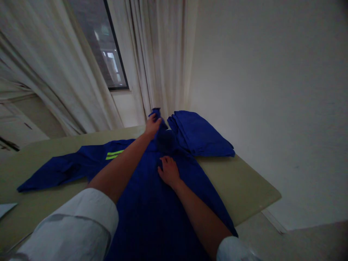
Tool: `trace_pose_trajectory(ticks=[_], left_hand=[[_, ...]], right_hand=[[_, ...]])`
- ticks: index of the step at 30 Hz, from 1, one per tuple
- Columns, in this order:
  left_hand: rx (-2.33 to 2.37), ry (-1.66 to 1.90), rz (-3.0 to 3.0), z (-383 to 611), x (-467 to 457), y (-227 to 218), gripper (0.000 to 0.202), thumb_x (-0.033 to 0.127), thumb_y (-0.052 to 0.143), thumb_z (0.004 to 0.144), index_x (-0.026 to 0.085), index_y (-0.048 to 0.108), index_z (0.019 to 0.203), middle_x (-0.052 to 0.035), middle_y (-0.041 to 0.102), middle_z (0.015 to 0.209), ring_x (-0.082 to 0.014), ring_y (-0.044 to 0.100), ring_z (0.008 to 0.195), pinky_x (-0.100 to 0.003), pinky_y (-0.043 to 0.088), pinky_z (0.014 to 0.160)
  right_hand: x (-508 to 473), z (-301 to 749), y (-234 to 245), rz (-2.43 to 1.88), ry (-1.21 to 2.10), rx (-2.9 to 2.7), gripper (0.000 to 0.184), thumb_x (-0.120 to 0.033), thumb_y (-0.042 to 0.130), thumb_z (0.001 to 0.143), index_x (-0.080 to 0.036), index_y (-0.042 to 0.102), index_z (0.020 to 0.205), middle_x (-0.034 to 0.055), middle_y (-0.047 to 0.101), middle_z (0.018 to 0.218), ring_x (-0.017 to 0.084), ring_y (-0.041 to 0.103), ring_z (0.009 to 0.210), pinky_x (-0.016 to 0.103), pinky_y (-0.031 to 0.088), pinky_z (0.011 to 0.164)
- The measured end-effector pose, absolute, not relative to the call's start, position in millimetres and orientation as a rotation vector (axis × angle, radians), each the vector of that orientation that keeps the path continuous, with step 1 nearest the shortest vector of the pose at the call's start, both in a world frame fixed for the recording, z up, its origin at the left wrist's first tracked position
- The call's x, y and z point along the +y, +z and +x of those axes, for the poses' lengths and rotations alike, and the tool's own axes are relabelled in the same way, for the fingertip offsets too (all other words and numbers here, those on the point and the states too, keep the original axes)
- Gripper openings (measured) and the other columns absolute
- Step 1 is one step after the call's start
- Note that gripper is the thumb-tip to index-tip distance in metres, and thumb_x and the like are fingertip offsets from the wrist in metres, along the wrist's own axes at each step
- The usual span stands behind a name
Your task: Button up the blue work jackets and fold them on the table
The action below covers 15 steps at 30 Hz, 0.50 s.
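A blue work jacket (152,214) with yellow-green reflective stripes (114,154) lies spread on a beige table (244,188). One sleeve stretches out to the left. My left hand (152,124) reaches to the far end of the jacket and is closed on a raised bit of blue fabric (157,111), lifting it. My right hand (169,170) lies flat on the jacket's middle with fingers spread, pressing it down.
A folded stack of blue garments (201,136) sits at the table's far right. White curtains (160,54) and a dark window (100,40) are behind the table. A white wall (272,90) runs along the right. A pale sheet (5,208) pokes in at the left edge.
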<state>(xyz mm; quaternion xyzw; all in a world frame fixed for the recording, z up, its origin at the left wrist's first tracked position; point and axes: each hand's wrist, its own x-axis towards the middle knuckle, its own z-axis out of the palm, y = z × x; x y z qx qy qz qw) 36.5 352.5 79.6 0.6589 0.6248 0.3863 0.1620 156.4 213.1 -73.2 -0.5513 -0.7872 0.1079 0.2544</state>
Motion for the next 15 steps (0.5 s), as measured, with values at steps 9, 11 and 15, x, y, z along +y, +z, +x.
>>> trace_pose_trajectory(ticks=[9,11,15], left_hand=[[0.673,0.793,2.251,89.1,173.7,48.8,0.039,0.040,0.055,0.104,0.023,0.064,0.139,-0.0137,0.074,0.125,-0.0246,0.071,0.113,-0.043,0.055,0.103],[0.825,0.579,2.430,47.3,107.7,23.9,0.044,0.038,0.061,0.101,0.027,0.061,0.144,-0.0114,0.069,0.139,-0.0276,0.063,0.131,-0.048,0.048,0.115],[1.462,0.395,2.496,-52.3,2.8,-31.1,0.064,0.048,0.058,0.100,0.039,0.041,0.161,-0.0082,0.049,0.162,-0.0317,0.052,0.145,-0.062,0.034,0.124]], right_hand=[[218.7,163.9,-77.1,-1.391,0.391,-1.916,0.037,-0.028,0.057,0.098,-0.017,0.066,0.132,0.0104,0.069,0.130,0.023,0.062,0.127,0.039,0.052,0.111],[222.3,164.2,-76.0,-1.388,0.423,-1.861,0.039,-0.025,0.057,0.097,-0.014,0.066,0.133,0.0123,0.068,0.129,0.023,0.064,0.123,0.038,0.052,0.111],[226.5,169.6,-57.9,-1.299,0.520,-1.633,0.033,-0.025,0.059,0.093,-0.016,0.067,0.124,0.0143,0.070,0.121,0.023,0.069,0.107,0.040,0.056,0.102]])
